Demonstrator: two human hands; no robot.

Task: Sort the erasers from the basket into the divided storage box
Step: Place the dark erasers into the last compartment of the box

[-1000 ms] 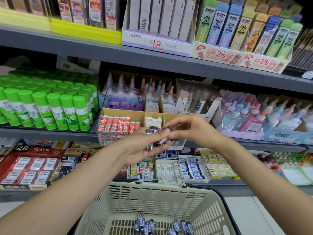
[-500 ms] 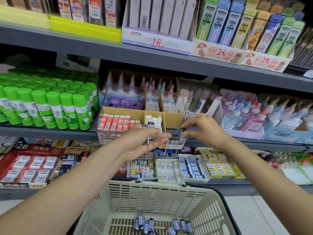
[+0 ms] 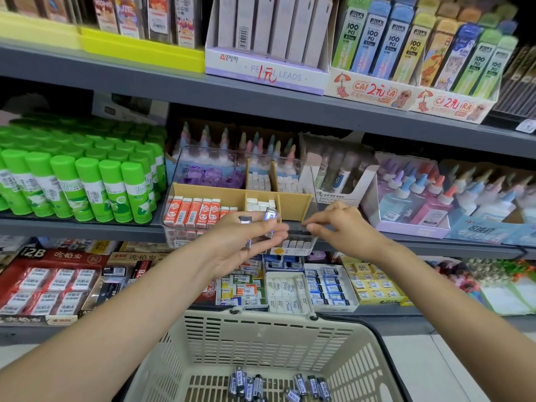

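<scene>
Both hands are raised in front of the divided storage box point(image 3: 293, 198), a clear plastic bin with tan cardboard partitions that sits on the middle grey shelf point(image 3: 87, 227). The left hand point(image 3: 246, 245) grips a small bundle of blue-and-silver wrapped erasers point(image 3: 270, 217); their ends stick up above the curled fingers, just in front of the box's front wall. The right hand point(image 3: 336, 227) reaches over the front right compartment point(image 3: 295, 239), thumb and forefinger drawn together in a pinch; whether anything sits between them cannot be told. In that compartment a row of dark-sleeved erasers stands on end, seen through the clear wall. The front left compartment holds orange-sleeved erasers point(image 3: 197, 211) in a neat row, and the small middle section holds plain white erasers point(image 3: 259, 203). Further back lie purple translucent pieces point(image 3: 208, 177) and more white blocks. Below, the beige plastic basket point(image 3: 261, 338) holds a loose scatter of the same blue-and-silver erasers point(image 3: 272, 384) on its slotted floor. Green glue sticks point(image 3: 87, 184) crowd the shelf to the left of the box, pastel-capped glue bottles point(image 3: 435, 195) stand to its right, and pencil lead boxes point(image 3: 266, 39) fill the shelf above.
</scene>
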